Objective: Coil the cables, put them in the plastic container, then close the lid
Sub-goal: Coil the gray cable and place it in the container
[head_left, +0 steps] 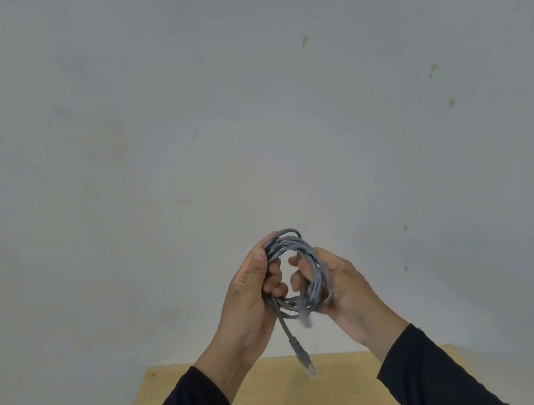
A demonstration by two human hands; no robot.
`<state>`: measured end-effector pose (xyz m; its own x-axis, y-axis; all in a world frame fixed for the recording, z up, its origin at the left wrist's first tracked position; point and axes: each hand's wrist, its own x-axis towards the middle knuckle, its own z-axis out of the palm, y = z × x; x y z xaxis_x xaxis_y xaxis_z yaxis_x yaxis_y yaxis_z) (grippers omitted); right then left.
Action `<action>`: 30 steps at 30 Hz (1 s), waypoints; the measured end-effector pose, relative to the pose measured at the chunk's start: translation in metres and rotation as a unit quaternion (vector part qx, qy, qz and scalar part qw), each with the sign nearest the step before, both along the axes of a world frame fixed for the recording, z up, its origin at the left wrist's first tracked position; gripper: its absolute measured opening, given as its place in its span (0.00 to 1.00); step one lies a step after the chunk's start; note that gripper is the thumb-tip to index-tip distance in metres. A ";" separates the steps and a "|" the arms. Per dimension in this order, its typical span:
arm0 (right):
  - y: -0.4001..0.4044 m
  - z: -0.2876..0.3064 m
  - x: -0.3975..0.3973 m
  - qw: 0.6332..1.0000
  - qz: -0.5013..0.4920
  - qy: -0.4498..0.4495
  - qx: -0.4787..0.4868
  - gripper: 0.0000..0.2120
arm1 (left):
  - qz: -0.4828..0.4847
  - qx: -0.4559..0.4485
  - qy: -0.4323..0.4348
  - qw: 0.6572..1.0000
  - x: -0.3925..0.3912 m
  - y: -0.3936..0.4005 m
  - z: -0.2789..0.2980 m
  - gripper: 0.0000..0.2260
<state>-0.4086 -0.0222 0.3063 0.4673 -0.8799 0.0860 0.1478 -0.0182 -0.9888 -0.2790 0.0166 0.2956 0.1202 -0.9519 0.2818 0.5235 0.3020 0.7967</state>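
Note:
A grey network cable (296, 242) is wound into a small coil of several loops, held up in front of the wall. My left hand (250, 300) grips the coil's left side with the thumb over the loops. My right hand (345, 286) grips the right side, its fingers through the coil's middle. One cable end with a clear plug (305, 362) hangs down below the hands. A second plug end near the coil's bottom is blurred. No plastic container or lid is in view.
A light wooden table (347, 389) shows at the bottom, under my forearms in dark sleeves. A pale grey wall (184, 128) with a few small marks fills the rest of the view.

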 end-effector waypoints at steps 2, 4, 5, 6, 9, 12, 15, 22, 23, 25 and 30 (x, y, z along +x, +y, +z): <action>0.005 -0.003 0.002 1.000 0.007 0.006 -0.017 0.10 | 0.036 0.004 -0.015 0.999 -0.002 -0.002 0.002 0.14; 0.010 -0.006 0.004 0.998 -0.033 -0.004 -0.054 0.11 | 0.085 0.026 -0.019 0.996 -0.001 -0.006 0.003 0.12; 0.013 -0.008 0.005 0.995 -0.067 -0.013 -0.078 0.12 | 0.111 0.035 -0.018 0.993 0.001 -0.009 0.003 0.12; 0.014 -0.010 0.007 0.989 -0.102 -0.016 -0.108 0.14 | 0.134 0.042 -0.016 0.990 0.002 -0.011 0.003 0.12; 0.020 -0.020 0.013 0.924 -0.204 0.100 -0.309 0.14 | 0.170 0.052 -0.014 0.984 0.005 -0.015 0.003 0.12; 0.018 -0.031 0.009 0.814 -0.253 0.196 -0.484 0.16 | 0.179 0.057 -0.001 0.982 0.008 -0.015 0.003 0.12; 0.016 -0.037 0.007 0.722 -0.274 0.238 -0.589 0.24 | 0.181 0.052 0.001 0.982 0.011 -0.014 0.003 0.12; 0.014 -0.035 0.016 0.678 -0.239 0.218 -0.660 0.06 | 0.149 0.041 -0.005 0.988 0.008 -0.009 0.005 0.13; 0.013 -0.034 0.016 0.702 -0.228 0.204 -0.643 0.06 | 0.135 0.038 0.002 0.990 0.009 -0.008 0.005 0.13; 0.012 -0.031 0.013 0.760 -0.214 0.172 -0.589 0.08 | 0.108 0.037 0.014 0.993 0.010 -0.006 0.004 0.13; 0.014 -0.022 0.010 0.819 -0.268 0.174 -0.476 0.14 | 0.080 0.025 0.020 0.996 0.012 -0.002 -0.007 0.14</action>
